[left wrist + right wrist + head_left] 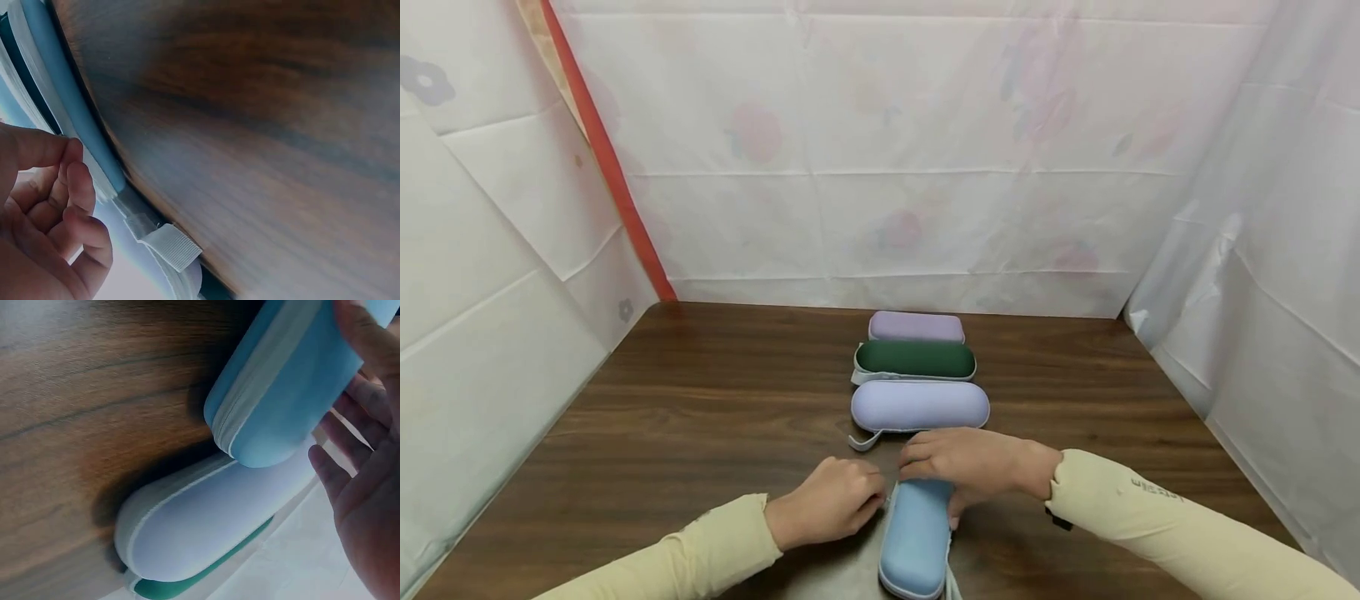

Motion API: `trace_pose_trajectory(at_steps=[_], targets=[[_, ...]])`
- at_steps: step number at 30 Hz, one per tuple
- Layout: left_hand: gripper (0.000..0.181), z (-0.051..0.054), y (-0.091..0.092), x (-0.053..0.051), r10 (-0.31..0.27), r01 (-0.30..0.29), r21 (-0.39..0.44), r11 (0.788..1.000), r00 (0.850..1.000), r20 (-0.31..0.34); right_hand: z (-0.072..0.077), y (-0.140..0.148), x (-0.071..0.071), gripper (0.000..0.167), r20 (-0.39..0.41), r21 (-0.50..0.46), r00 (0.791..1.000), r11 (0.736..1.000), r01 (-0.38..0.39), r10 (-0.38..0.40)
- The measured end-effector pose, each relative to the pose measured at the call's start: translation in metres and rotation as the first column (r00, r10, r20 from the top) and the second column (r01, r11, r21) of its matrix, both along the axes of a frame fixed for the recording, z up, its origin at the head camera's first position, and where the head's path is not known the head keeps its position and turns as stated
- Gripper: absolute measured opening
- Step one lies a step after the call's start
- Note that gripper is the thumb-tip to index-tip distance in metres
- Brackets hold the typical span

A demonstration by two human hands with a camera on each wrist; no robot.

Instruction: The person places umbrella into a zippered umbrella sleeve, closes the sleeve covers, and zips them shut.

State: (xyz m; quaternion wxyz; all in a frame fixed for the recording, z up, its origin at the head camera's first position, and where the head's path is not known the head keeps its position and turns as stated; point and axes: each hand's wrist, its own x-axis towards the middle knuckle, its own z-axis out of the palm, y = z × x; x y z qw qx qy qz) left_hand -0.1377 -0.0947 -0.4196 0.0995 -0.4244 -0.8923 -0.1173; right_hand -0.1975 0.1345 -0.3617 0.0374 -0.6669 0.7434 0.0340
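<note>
A light blue hard zip glasses case is at the near side of the table, its length pointing away from me. My right hand grips its far end, thumb along the right side and fingers over the top. Beside the case's far left corner is my left hand, with curled fingers. In the left wrist view its thumb and forefinger pinch at the zipper; the pull itself is hidden. A dark gap shows between the zipper's two pale tapes there. In the right wrist view the blue case is tilted.
Beyond the hands, a lavender case with a grey strap, a dark green case and a purple case lie crosswise in a row. Pale patterned sheets enclose the wooden table at the back and sides.
</note>
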Motion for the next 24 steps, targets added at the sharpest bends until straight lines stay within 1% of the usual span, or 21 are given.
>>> trace_pose_trajectory(at_steps=[4,6,10,14,19,24], targets=[[0.017,0.0,-0.003,0.001,-0.008,0.008,0.002,1.0,1.0,0.001,-0.005,0.003,-0.002,0.079,0.017,-0.035,0.999,0.999,0.039,-0.038],[0.016,0.001,-0.005,0.002,-0.006,0.006,0.005,1.0,1.0,-0.011,-0.008,0.005,-0.003,0.077,0.003,-0.054,0.998,0.997,0.058,-0.058],[0.018,0.0,-0.013,0.003,0.006,-0.006,0.017,1.0,0.999,-0.05,-0.016,0.01,-0.004,0.078,-0.064,-0.099,0.993,0.99,0.095,-0.102],[0.021,-0.001,-0.023,0.003,0.026,-0.023,0.036,0.999,0.997,-0.07,-0.023,0.015,-0.001,0.08,-0.124,-0.159,0.981,0.979,0.127,-0.147],[0.022,-0.002,-0.035,0.004,0.053,-0.047,0.056,0.997,0.993,-0.104,-0.03,0.02,0.004,0.076,-0.187,-0.231,0.964,0.962,0.146,-0.191],[0.022,0.0,-0.041,0.006,0.058,-0.049,0.069,0.996,0.987,-0.151,-0.033,0.02,0.011,0.074,-0.205,-0.276,0.944,0.941,0.196,-0.257]])
